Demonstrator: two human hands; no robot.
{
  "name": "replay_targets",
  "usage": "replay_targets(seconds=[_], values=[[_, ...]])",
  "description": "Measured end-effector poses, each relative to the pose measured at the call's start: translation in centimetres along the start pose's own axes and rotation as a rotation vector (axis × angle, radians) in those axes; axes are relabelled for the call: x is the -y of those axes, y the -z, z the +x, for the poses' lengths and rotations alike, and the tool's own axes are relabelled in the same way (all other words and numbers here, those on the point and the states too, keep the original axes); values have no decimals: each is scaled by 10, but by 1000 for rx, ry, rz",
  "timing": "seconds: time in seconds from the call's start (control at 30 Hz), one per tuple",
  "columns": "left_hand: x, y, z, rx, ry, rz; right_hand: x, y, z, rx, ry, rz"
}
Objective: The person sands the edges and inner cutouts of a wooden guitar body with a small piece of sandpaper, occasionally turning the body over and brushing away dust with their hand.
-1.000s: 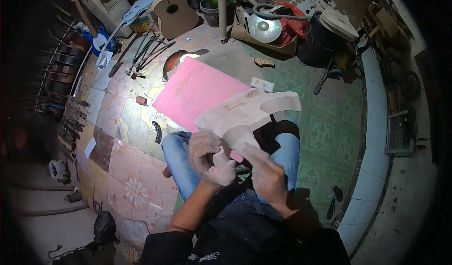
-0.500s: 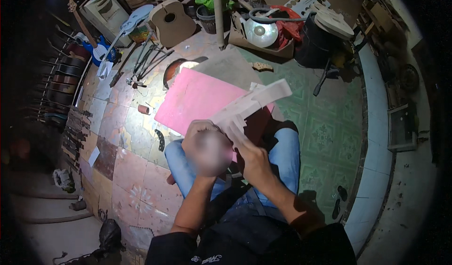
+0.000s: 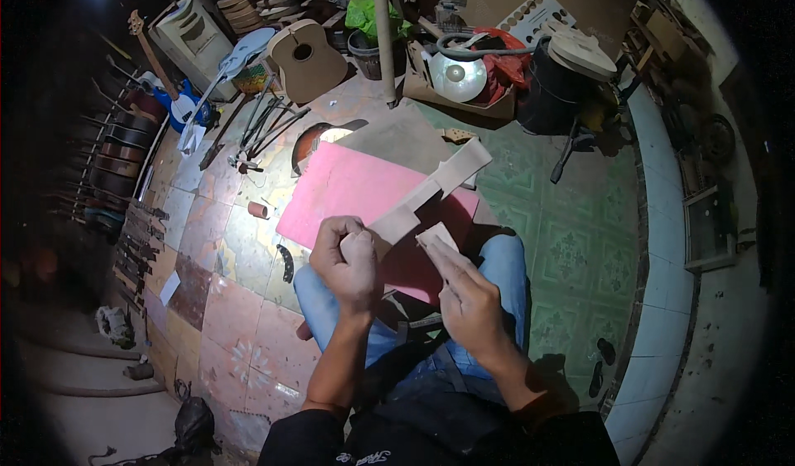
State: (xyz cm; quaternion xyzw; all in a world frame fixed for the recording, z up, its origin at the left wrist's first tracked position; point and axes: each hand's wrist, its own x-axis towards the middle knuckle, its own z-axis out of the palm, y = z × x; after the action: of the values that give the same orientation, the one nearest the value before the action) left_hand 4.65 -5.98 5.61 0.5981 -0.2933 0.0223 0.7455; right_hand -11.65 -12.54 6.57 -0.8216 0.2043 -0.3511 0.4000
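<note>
My left hand (image 3: pixel 350 265) is closed around the near end of a pale, bare wooden piece (image 3: pixel 418 197). This piece is long, has a stepped notch on its right edge, and slants away to the upper right. My right hand (image 3: pixel 474 304) grips a small flat pale block (image 3: pixel 439 236), fingers pressed along its top. The block is just off the wood's right side, apart from it. Below both hands lies a pink sheet (image 3: pixel 356 168), partly in shadow, in front of my knees.
A grey board (image 3: pixel 397 135) and part of a sunburst guitar body (image 3: pixel 308 146) lie beyond the sheet. An acoustic guitar body (image 3: pixel 306 64), a blue guitar (image 3: pixel 184 108), a pole (image 3: pixel 381 35) and a black bucket (image 3: pixel 551 89) stand further back. Several guitars line the left side.
My right hand has drawn away from the wood, down and to the right, so the small block now shows. The wooden piece has tilted and shifted slightly left.
</note>
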Motion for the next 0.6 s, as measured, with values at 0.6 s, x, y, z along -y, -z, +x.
replay_targets(seconds=[0.6], values=[[-35,-6,2,142,153,158,-3,-10,50,342,73,-278]])
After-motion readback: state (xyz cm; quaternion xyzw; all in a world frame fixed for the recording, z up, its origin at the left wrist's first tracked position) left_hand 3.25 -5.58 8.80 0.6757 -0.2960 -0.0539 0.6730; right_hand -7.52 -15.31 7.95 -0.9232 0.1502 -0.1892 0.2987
